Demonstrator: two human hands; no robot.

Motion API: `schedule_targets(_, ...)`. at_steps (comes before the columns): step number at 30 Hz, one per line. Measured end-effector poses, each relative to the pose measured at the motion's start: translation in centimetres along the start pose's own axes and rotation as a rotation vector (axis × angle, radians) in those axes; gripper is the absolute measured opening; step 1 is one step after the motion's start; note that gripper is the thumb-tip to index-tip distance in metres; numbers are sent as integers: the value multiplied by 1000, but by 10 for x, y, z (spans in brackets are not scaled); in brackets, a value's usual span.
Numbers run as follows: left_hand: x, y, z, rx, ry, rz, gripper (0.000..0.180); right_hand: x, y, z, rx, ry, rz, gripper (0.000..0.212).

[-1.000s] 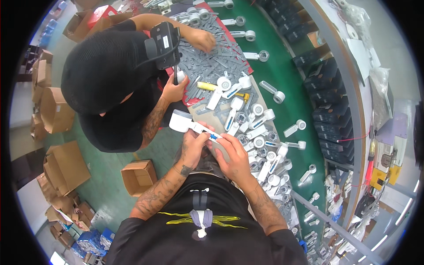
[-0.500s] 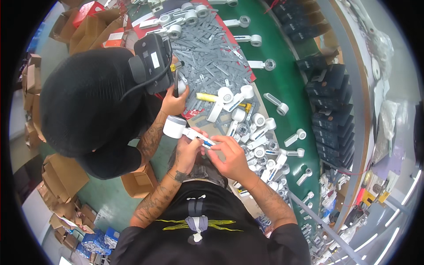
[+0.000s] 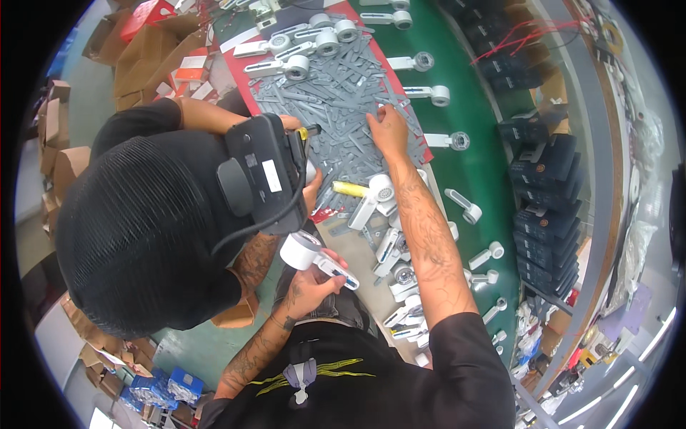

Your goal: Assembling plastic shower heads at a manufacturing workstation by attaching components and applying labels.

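Observation:
My left hand [image 3: 311,292] is closed round the handle of a white shower head [image 3: 301,250]. Its round end points up and left, and a dark blue strip shows in the slot of the handle. My right hand [image 3: 389,132] reaches far forward over a heap of flat grey plastic strips [image 3: 314,107]. Its bent fingers touch the right part of the heap, thumb and fingertips a little apart, and no strip is plainly held. More white shower heads [image 3: 404,275] lie under and beside my right forearm, partly hidden by it.
At my left a co-worker in a black cap [image 3: 136,229] leans in close, a head-worn device near my left hand. A yellow-handled tool [image 3: 350,189] lies by the heap. Shower heads [image 3: 432,96] line the green surface. Dark boxes [image 3: 547,207] stand stacked at right; cartons [image 3: 153,61] at left.
My right hand has left the shower head's handle and stretched forward to the grey strips. My left hand keeps the shower head, now slightly lower and further right. The co-worker's head has come closer.

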State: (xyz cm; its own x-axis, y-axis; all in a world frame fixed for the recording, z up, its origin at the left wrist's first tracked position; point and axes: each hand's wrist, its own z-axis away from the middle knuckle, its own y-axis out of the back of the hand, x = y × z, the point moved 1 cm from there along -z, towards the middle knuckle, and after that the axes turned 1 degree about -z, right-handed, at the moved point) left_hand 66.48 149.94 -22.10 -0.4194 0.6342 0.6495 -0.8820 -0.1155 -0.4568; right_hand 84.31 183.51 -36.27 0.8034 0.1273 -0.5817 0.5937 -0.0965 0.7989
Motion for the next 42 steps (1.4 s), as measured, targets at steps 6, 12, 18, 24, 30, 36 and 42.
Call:
schedule_targets(6,9,-1,8,-41,-15,102,46,12,-4,2,64,-223,-31,22)
schedule_targets(12,6,1,13,-34,-168,55,45,-20,98,63,26,-475,-738,15)
schedule_targets(18,-2,-25,31,-95,-218,42,48,-85,233,196,70,-236,-1134,8)
schedule_targets(24,-38,-44,64,-193,-230,72,47,-140,296,312,-218,13,-437,55)
schedule_targets(30,-61,-67,94,-184,-266,-127,47,-148,298,384,-305,10,-450,41)
schedule_targets(36,-77,-74,113,-179,-294,-294,46,-140,290,411,-53,278,-391,39)
schedule_targets(42,-79,-84,123,-191,-366,-231,43,-143,294,423,-52,387,-243,47)
